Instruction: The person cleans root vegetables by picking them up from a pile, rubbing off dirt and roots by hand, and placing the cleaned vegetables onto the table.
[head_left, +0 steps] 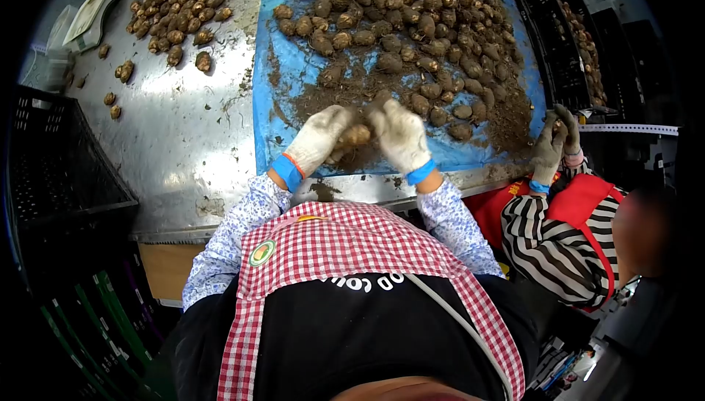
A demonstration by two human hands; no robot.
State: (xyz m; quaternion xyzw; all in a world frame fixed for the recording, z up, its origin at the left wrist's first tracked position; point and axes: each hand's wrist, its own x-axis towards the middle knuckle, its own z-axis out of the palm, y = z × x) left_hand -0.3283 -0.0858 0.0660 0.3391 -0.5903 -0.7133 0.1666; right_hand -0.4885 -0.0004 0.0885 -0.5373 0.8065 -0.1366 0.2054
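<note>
My left hand, in a soiled white work glove with a blue band at the wrist, is closed at the near edge of a blue sheet. A pale brown taro corm shows against its fingers, between my two hands. Close by on the right is my right hand, gloved the same way, its fingers curled inward. What those fingers grip is hard to make out, as dirt darkens the fingertips. Beyond both hands lies a big heap of soil-covered taro corms, with loose soil in front of it.
More taro corms lie on the bare metal table to the left. A black crate stands at the left edge, a white scoop-like container behind it. On the right, a co-worker's gloved hands are at the table; black crates stand beyond.
</note>
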